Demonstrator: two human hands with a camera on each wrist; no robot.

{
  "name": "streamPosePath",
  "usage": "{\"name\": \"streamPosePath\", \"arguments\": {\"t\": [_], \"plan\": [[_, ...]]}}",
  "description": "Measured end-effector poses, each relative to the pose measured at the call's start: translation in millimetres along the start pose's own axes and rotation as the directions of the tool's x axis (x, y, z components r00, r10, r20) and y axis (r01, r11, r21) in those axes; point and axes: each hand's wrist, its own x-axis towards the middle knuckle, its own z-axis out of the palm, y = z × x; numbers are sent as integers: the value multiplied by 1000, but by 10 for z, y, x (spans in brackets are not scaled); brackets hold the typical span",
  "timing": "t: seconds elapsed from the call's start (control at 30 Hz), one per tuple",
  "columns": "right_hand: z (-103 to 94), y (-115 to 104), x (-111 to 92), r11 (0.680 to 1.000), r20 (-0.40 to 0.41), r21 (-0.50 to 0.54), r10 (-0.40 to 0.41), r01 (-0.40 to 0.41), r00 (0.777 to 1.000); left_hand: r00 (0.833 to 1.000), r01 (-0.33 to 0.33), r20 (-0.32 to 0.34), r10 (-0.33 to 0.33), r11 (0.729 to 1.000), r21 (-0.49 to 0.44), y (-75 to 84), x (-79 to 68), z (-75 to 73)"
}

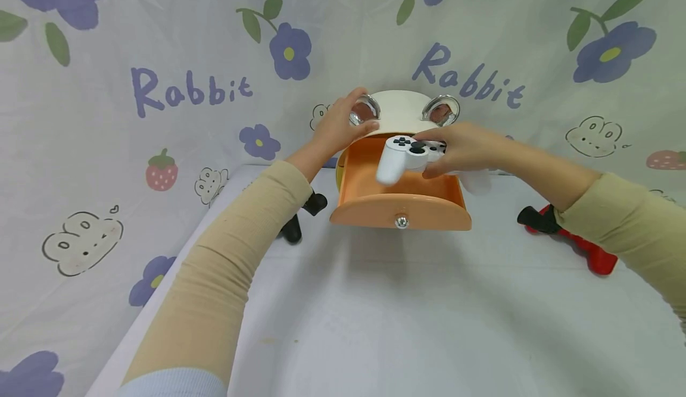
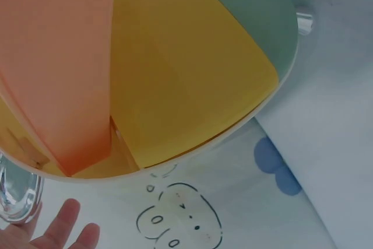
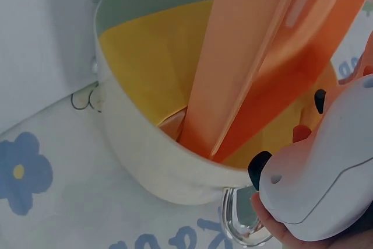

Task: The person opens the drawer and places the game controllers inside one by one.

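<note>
A small rounded drawer cabinet (image 1: 399,108) with a white shell stands against the backdrop. Its orange drawer (image 1: 402,209) is pulled out and has a silver knob. At the cabinet's upper left, my left hand (image 1: 339,122) grips a silver ring-shaped ear (image 1: 365,110) between thumb and fingers. Some of its fingers (image 2: 61,223) show spread beside the ear in the left wrist view. My right hand (image 1: 463,147) holds a white game controller (image 1: 395,162) over the open drawer. That controller (image 3: 326,173) appears from another side in the right wrist view.
Below the orange drawer are a yellow drawer (image 2: 192,74) and a green one (image 2: 256,10). Black objects (image 1: 292,229) lie left of the cabinet, partly behind the left arm. A red and black object (image 1: 595,254) lies on the right, partly under the right sleeve.
</note>
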Motion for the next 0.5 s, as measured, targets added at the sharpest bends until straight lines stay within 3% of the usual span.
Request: {"name": "streamPosePath", "arguments": {"t": [0.37,0.5], "plan": [[89,-96,114,997,-13,40,-65,66,998,1000,22,8,-22,1000,-7,-2,4,9],[132,-122,167,997,-19,11,-71,71,997,1000,11,2,-11,1000,-9,-1,1,7]]}}
